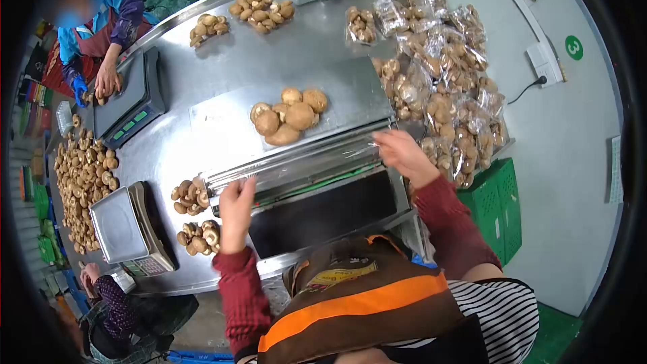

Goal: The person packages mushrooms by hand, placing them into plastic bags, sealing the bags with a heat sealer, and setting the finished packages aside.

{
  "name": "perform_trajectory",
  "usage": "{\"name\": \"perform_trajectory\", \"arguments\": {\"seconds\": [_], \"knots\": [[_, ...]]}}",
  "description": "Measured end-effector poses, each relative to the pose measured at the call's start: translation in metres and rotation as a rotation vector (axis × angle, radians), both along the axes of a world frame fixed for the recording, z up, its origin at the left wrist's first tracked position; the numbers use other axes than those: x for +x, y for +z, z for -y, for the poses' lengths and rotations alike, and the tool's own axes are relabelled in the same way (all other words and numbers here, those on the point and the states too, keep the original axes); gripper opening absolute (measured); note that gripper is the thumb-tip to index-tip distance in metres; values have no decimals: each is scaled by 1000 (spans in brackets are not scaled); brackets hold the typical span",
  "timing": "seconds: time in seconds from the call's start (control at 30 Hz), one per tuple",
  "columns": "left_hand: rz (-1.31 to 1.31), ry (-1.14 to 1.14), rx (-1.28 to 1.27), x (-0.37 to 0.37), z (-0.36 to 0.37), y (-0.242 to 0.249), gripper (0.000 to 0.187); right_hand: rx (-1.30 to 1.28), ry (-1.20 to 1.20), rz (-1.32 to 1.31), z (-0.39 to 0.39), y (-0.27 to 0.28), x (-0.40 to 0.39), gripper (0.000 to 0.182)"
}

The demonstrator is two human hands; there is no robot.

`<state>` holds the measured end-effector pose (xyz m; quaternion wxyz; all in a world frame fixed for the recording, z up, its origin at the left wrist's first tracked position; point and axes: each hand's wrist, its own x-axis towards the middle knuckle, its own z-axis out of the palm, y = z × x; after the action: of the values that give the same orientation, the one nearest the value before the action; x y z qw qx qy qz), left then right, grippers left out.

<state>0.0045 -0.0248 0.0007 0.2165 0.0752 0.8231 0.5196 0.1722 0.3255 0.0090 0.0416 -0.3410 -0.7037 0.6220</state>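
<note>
Clear plastic film [306,165] spans the wrapping machine's rollers in front of me. My left hand [236,207] is closed in a pinch at the film's left end, its fingertips partly blurred. At the other end my right hand [403,154] pinches the film's right corner. Just beyond the film, a loose group of brown shiitake mushrooms [300,116] rests on the steel plate [350,84], apart from both hands. Nearer me lies the machine's black flat pad [323,214]. Two small mushroom piles, one [191,195] above the other [199,238], sit left of my left hand.
Wrapped mushroom packs [441,87] heap up on the right, above green crates [495,205]. Two scales, one dark [128,98] and one silver [121,222], stand left beside a big mushroom pile [84,178]. A co-worker's hands [106,79] handle mushrooms; another person [114,303] is lower left.
</note>
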Motion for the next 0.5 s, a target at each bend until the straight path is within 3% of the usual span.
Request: {"name": "perform_trajectory", "arguments": {"seconds": [0.03, 0.1, 0.13, 0.17, 0.2, 0.23, 0.27, 0.3, 0.33, 0.37, 0.43, 0.5], "knots": [[731, 92, 486, -6, 8, 16, 30, -869, -124, 70, -6, 16, -5, 35], [1142, 10, 860, -11, 12, 61, 32, -1002, 40, -61, -11, 45, -19, 37], [953, -29, 964, -18, 12, 68, 35, -1136, 187, -184, -10, 62, -24, 39], [812, 107, 1124, -26, 5, 79, 35, -803, -38, -312, -4, 86, -44, 39], [595, 174, 1114, -43, -8, 92, 36, -925, 188, -675, -21, 81, -68, 36], [437, 217, 1253, -65, -23, 86, 34, -964, 63, -709, -30, 84, -96, 33], [117, 113, 1040, -87, -41, 74, 30, -995, -59, -748, -32, 87, -126, 31], [-197, 12, 811, -108, -59, 59, 38, -755, -82, -725, -29, 76, -156, 27], [-310, 18, 682, -124, -79, 37, 37, -514, -105, -699, -28, 52, -180, 26], [-381, 20, 405, -134, -91, 17, 38, -453, -31, -618, -32, 16, -193, 26], [-238, -142, 95, -136, -98, -13, 38, -383, 51, -529, -34, -17, -200, 26], [-613, -448, -66, -127, -93, -24, 42, -228, 155, -319, -25, -29, -192, 27]]}}
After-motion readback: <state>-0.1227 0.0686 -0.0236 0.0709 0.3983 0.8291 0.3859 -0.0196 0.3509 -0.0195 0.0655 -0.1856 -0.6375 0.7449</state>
